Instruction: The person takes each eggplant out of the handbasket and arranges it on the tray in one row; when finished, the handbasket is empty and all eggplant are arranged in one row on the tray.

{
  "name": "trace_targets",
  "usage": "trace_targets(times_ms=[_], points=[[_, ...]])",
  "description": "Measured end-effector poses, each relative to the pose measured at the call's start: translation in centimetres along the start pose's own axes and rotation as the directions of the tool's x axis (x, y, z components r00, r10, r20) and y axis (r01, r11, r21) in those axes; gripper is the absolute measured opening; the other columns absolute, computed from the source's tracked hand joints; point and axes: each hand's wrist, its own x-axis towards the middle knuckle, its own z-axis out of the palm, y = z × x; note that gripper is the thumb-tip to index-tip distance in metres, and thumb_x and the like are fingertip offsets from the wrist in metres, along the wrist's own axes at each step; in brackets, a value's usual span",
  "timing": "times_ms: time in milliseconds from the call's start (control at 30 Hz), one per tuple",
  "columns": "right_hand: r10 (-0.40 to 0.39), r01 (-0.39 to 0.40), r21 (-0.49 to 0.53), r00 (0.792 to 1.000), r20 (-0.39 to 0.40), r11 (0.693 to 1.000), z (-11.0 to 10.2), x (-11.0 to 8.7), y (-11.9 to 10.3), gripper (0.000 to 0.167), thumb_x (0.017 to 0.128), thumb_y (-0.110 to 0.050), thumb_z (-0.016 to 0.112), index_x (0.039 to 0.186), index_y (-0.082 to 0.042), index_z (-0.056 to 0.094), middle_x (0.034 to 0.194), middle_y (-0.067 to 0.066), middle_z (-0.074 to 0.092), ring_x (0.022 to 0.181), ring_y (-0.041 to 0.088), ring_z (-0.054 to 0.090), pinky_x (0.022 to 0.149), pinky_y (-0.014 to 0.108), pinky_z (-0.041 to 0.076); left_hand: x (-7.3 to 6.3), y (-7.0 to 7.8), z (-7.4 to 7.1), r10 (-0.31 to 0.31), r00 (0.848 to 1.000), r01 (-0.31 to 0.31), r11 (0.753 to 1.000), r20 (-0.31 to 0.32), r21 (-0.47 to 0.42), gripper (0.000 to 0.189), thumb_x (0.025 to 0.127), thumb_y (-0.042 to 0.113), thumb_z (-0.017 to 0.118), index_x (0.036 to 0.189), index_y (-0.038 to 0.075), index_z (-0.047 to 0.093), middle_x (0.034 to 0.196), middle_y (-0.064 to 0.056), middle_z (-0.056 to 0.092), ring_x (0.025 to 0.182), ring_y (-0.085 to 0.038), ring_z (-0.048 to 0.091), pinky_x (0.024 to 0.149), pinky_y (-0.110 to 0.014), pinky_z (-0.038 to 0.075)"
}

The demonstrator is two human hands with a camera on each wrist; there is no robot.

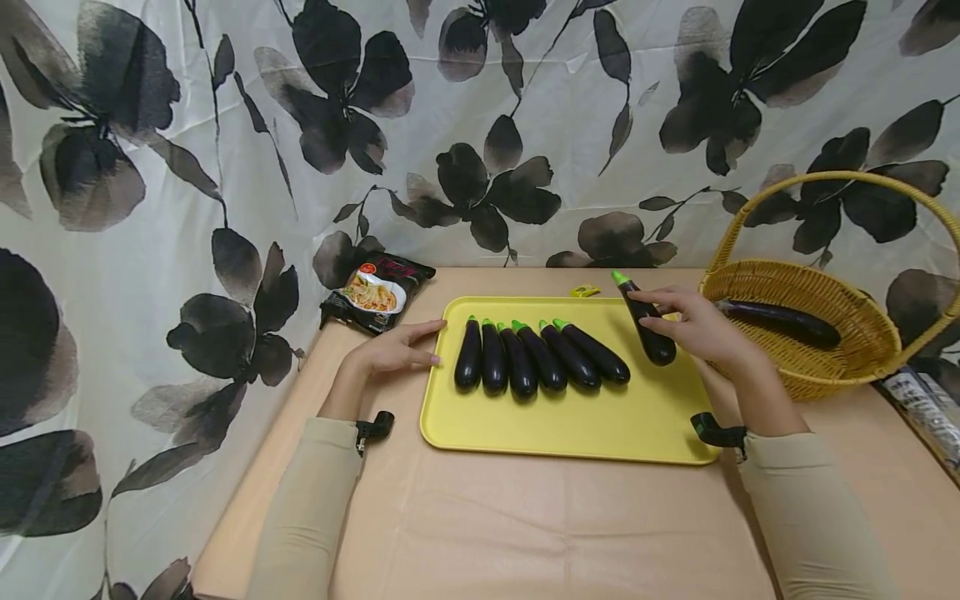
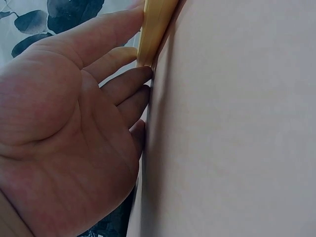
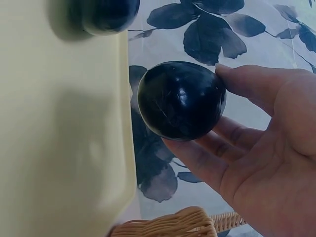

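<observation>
My right hand (image 1: 693, 325) grips a dark purple eggplant (image 1: 651, 333) with a green stem over the right end of the yellow tray (image 1: 525, 425). In the right wrist view, thumb and fingers hold the round end of this eggplant (image 3: 180, 101) from the sides. Several more eggplants (image 1: 551, 367) lie in a row on the tray, stems toward the back. Over at the tray's left edge, my left hand (image 1: 390, 350) touches the rim with extended fingers. The left wrist view shows those fingertips against the tray rim (image 2: 150, 34).
A wicker basket (image 1: 810, 375) with a tall handle stands right of the tray, one eggplant (image 1: 783, 321) inside. A black noodle packet (image 1: 375, 292) lies at the back left. Behind the tray is a small yellow object (image 1: 585, 291). A floral cloth (image 1: 480, 108) hangs behind the table.
</observation>
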Motion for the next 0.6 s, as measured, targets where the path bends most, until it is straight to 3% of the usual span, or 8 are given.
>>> trace_targets(times_ms=[267, 400, 600], points=[[-0.008, 0.007, 0.053, 1.0, 0.022, 0.999, 0.6, 0.2, 0.2, 0.047, 0.106, -0.022, 0.062, 0.153, -0.016, 0.055, 0.156, 0.024, 0.046, 0.136, 0.044, 0.048, 0.108, 0.065, 0.042, 0.0, -0.1, 0.1, 0.014, 1.0, -0.014, 1.0, -0.005, -0.019, 0.086, 0.092, 0.031, 0.081, 0.164, 0.018, 0.036, 0.171, -0.004, 0.03, 0.161, -0.024, 0.017, 0.133, -0.046, 0.013], [-0.058, 0.057, 0.037, 0.998, 0.033, 0.998, 1.1, 0.3, 0.2, 0.046, 0.106, -0.017, 0.061, 0.151, -0.009, 0.055, 0.153, 0.027, 0.048, 0.131, 0.045, 0.052, 0.105, 0.061, 0.045, 0.0, -0.1, 0.1, 0.017, 1.0, -0.018, 1.0, -0.008, -0.025, 0.086, 0.091, 0.028, 0.082, 0.163, 0.017, 0.036, 0.171, -0.005, 0.03, 0.161, -0.023, 0.017, 0.133, -0.045, 0.013], [-0.068, 0.068, 0.004, 0.995, 0.078, 0.998, 1.7, 0.7, 0.4, 0.046, 0.107, -0.017, 0.06, 0.152, -0.009, 0.054, 0.154, 0.027, 0.049, 0.126, 0.042, 0.055, 0.099, 0.052, 0.047, 0.0, 0.0, 0.1, 0.012, 1.0, -0.012, 1.0, -0.013, -0.024, 0.085, 0.092, 0.026, 0.081, 0.164, 0.017, 0.036, 0.171, -0.005, 0.03, 0.161, -0.023, 0.017, 0.133, -0.045, 0.013]])
